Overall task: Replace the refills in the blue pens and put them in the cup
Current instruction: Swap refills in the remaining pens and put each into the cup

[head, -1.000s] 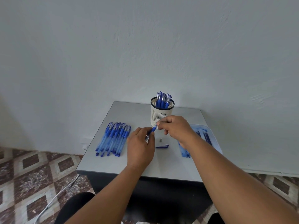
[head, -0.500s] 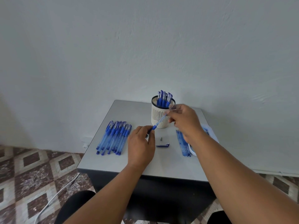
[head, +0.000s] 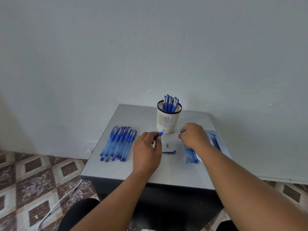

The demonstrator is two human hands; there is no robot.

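both hands' fingers curled: left hand (head: 146, 152) grips pen barrel (head: 160, 134), right hand (head: 194, 136) pinches refill (head: 182, 130) nr cup (head: 168, 120).

left hand (head: 147, 153) gripping pen barrel (head: 160, 134), right hand (head: 194, 135) beside cup (head: 168, 120)

Pale grey surface (head: 136, 170) with a black front edge. Cream cup (head: 168, 121), slotted in vertical lines, dotted near the base, black rim. Deep blue caps on the pens in the cup (head: 170, 102). Translucent light blue barrels with darker blue grips and caps on the pens in the row (head: 118, 143). Bright blue pen barrel (head: 160, 133) in the left hand (head: 147, 151). Dark blue cap (head: 169, 152), small grey tip (head: 167, 145). Clear bluish tray (head: 220, 144). Brown-and-cream diamond pattern on the floor (head: 33, 180). White wall (head: 150, 47).
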